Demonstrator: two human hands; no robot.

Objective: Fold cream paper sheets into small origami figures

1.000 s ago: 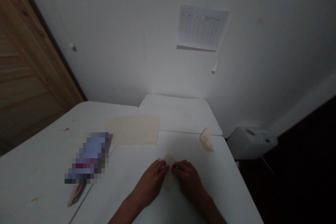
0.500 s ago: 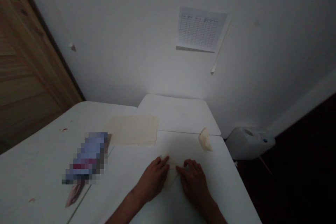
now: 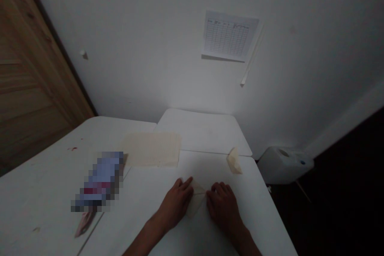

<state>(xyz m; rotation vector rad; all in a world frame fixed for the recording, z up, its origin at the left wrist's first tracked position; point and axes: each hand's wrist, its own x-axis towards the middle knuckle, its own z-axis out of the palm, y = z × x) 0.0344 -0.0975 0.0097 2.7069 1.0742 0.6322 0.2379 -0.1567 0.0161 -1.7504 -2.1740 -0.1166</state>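
A small folded piece of cream paper [image 3: 195, 200] lies on the white table [image 3: 144, 224] between my hands. My left hand [image 3: 175, 204] rests at its left side with the fingers spread, the tips touching or nearly touching the paper. My right hand [image 3: 222, 208] lies flat against its right side and covers part of it. Neither hand visibly grips the paper. Farther ahead, a folded cream paper shape [image 3: 234, 162] stands near the table's far edge, beyond my right hand.
A stack of cream paper sheets [image 3: 151, 150] lies ahead on the left. A pixelated packet [image 3: 100, 180] and a pink item [image 3: 85, 223] lie farther left. A white table [image 3: 204, 132] abuts at the back. A white plastic canister [image 3: 283, 165] stands on the right beyond the edge.
My hands have moved slightly apart and my fingers have opened out. A second ago they met closely over the paper. The paper has stayed about where it was.
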